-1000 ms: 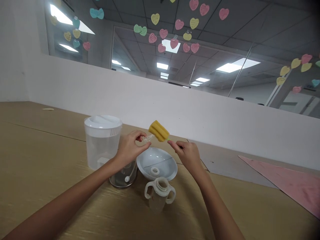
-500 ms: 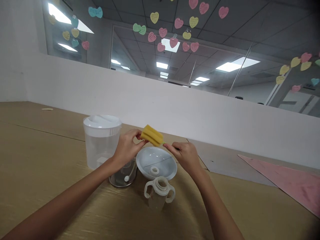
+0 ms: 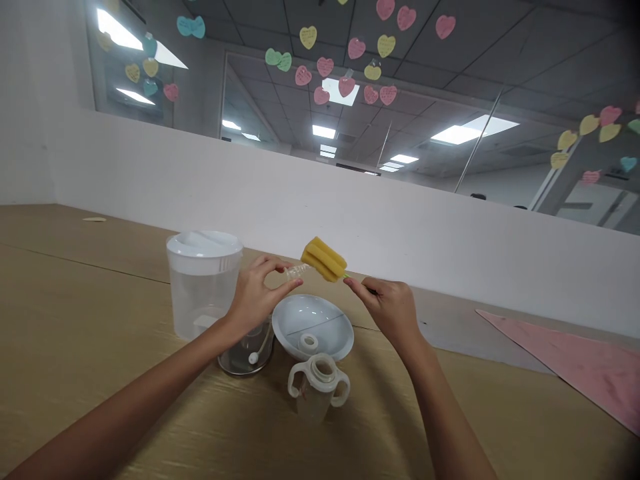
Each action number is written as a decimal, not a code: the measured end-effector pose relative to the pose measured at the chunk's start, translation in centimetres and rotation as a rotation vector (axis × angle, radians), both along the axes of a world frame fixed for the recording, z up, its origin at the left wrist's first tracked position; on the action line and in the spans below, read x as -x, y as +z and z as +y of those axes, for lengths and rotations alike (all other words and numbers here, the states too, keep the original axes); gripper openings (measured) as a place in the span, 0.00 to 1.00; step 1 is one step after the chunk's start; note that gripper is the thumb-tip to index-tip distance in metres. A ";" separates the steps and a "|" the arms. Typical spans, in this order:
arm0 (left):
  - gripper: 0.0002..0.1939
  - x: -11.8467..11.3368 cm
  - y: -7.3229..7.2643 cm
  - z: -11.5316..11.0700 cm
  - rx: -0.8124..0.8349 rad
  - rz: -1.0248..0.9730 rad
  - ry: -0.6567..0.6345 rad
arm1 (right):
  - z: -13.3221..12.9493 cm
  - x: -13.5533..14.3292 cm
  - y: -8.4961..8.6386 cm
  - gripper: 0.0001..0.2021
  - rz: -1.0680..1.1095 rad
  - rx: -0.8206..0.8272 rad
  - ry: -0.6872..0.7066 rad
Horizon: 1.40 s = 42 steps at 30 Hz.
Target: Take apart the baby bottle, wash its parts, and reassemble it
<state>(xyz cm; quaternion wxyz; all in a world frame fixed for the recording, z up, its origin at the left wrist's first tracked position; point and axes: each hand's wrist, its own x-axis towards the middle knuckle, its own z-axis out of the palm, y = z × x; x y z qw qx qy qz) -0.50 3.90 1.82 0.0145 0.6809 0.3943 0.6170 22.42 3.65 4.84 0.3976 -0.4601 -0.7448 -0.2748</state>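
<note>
Between thumb and fingers, my left hand (image 3: pixel 260 290) holds a small clear ridged piece (image 3: pixel 296 271). My right hand (image 3: pixel 387 307) is closed on the thin green handle of a yellow sponge brush (image 3: pixel 324 259), whose head is raised beside the clear piece. Below the hands lies a white bowl (image 3: pixel 325 320) with a small white ring (image 3: pixel 309 343) in it. In front of the bowl stands a translucent two-handled bottle (image 3: pixel 315 393) with an open top. My left forearm passes in front of a clear container (image 3: pixel 245 357) with a white-tipped tube (image 3: pixel 254 357).
A tall translucent bucket with a white lid (image 3: pixel 205 244) stands behind my left wrist. A pink sheet (image 3: pixel 575 353) lies at the right. White wall (image 3: pixel 300 193) and windows with heart-shaped notes rise behind the brown table (image 3: pixel 75 320).
The yellow brush has moved right and slightly up with my right hand. The clear ridged piece now shows in my left fingers, apart from most of the sponge.
</note>
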 end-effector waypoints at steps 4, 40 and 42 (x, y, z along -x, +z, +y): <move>0.16 -0.3 -0.1 0.2 0.209 -0.110 -0.124 | -0.1 0.1 0.1 0.31 -0.035 0.094 0.057; 0.19 -0.7 -0.9 0.9 0.477 -0.337 -0.398 | -0.6 0.3 0.3 0.30 -0.035 0.079 0.037; 0.18 -0.7 -0.9 0.8 0.469 -0.320 -0.433 | -0.6 0.3 0.3 0.30 -0.035 0.075 0.031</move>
